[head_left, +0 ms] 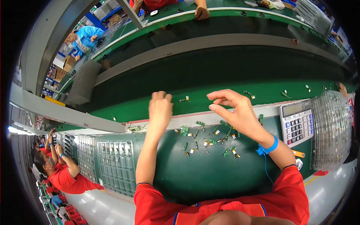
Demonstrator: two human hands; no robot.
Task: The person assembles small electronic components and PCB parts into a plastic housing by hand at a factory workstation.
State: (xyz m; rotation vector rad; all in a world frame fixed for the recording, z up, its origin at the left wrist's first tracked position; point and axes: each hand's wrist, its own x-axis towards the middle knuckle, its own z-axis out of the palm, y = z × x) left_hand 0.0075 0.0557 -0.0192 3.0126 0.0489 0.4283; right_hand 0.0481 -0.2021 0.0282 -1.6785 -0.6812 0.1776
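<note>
My left hand (160, 110) reaches over the edge of the green conveyor belt (150, 77), smeared by motion, its fingers pointing away from me. What it may hold cannot be made out. Over the belt's near edge, my right hand (234, 110) hovers with thumb and fingers apart and nothing visible between them. Between the hands, a small circuit board with wires (186, 99) lies on the belt. Several green circuit boards (212, 141) with wires and small silver-yellow parts are scattered on the green worktable (187, 172) below my hands. A blue wrist strap (268, 147) with a cord circles my right wrist.
A calculator (296, 123) and a stack of clear plastic trays (330, 131) stand at right. Another clear tray (116, 161) lies at left, boards in its far cells. A grey metal frame (67, 110) crosses the left side. A co-worker in red (67, 176) works at left.
</note>
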